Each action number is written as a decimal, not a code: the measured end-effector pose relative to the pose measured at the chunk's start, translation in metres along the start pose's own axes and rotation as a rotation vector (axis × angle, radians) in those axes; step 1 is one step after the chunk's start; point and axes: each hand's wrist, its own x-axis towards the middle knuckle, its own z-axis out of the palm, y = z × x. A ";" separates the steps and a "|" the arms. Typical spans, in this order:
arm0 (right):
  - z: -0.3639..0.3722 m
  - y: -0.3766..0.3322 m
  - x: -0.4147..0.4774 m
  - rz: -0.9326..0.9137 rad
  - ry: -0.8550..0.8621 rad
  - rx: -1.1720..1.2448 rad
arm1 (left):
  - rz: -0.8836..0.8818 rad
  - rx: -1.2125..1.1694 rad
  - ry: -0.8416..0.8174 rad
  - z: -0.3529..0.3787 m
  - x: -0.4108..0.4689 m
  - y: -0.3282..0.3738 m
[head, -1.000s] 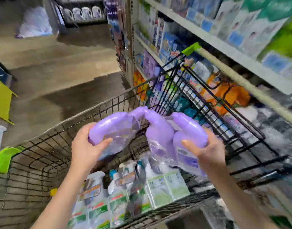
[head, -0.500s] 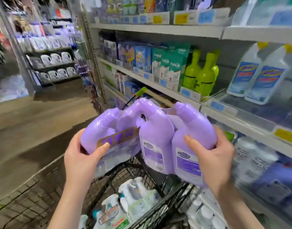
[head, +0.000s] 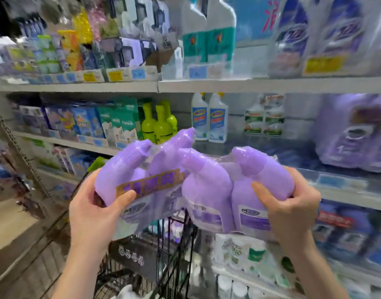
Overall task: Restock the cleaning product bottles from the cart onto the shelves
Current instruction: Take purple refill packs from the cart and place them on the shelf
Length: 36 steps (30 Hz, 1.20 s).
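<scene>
We hold two shrink-wrapped packs of lilac plastic bottles (head: 209,186) raised before the shelving. The left hand (head: 94,210) grips one pack, thumb across its gold label band, and the right hand (head: 293,206) clasps the other. We judge this the carry from the black wire cart (head: 176,244) below the hands. Next, they need setting upright on the bare grey shelf (head: 293,152) just beyond the right hand, beside the matching purple packs (head: 353,134).

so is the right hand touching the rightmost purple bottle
Touching: head view shows the right hand gripping the rightmost purple bottle, thumb across its front.
</scene>
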 end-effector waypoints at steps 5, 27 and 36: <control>-0.050 -0.004 0.014 -0.034 0.139 -0.035 | 0.089 -0.166 -0.171 0.058 0.018 0.018; -0.218 0.024 0.056 -0.194 0.514 -0.319 | 0.385 -0.507 -0.470 0.307 -0.004 0.092; -0.255 0.042 0.081 -0.169 0.527 -0.284 | 0.340 -0.522 -0.530 0.394 -0.017 0.087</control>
